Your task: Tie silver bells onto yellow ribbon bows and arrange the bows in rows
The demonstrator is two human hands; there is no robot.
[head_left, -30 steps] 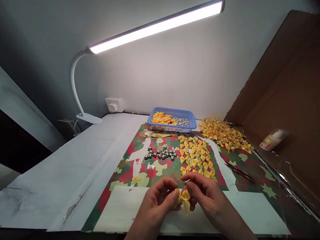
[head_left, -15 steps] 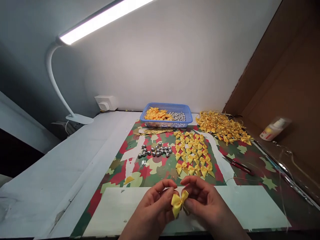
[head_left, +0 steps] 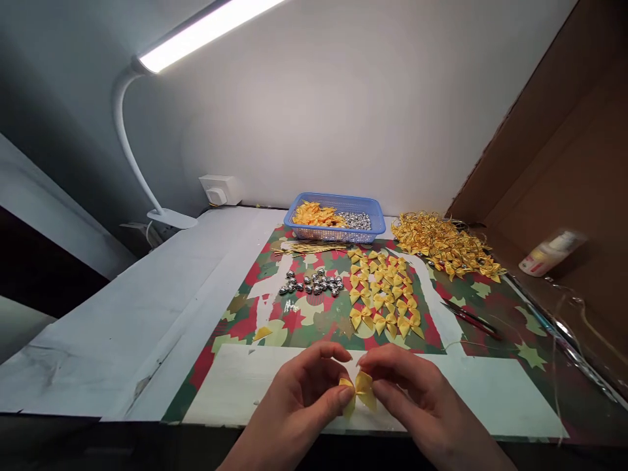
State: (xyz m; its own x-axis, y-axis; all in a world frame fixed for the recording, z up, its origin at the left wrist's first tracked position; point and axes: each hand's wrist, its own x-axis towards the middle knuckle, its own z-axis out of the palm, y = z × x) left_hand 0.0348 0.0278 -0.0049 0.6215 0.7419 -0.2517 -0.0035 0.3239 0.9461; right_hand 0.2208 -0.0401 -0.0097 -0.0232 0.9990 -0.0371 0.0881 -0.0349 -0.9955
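Note:
A small yellow ribbon bow (head_left: 363, 390) is held upright between my two hands above the near edge of the white strip on the table. My left hand (head_left: 311, 386) pinches its left loop between thumb and fingers. My right hand (head_left: 412, 392) grips the right side the same way. Beyond my hands, several yellow bows (head_left: 385, 294) lie in columns on the patterned mat (head_left: 294, 327). Left of them sits a loose cluster of silver bells (head_left: 314, 284). A bundle of thin gold ties (head_left: 309, 248) lies behind the bells.
A blue basket (head_left: 334, 196) holds yellow ribbon pieces and small silver beads. Right of it is a pile of bows with gold cords (head_left: 446, 245). Red-handled tweezers (head_left: 471, 319) and a small bottle (head_left: 549, 254) lie at right. A lamp (head_left: 130, 144) stands at left.
The bow has turned slightly in my fingers, and both hands still hold it. The whole view has shifted a little, so the table contents appear slightly higher and further right.

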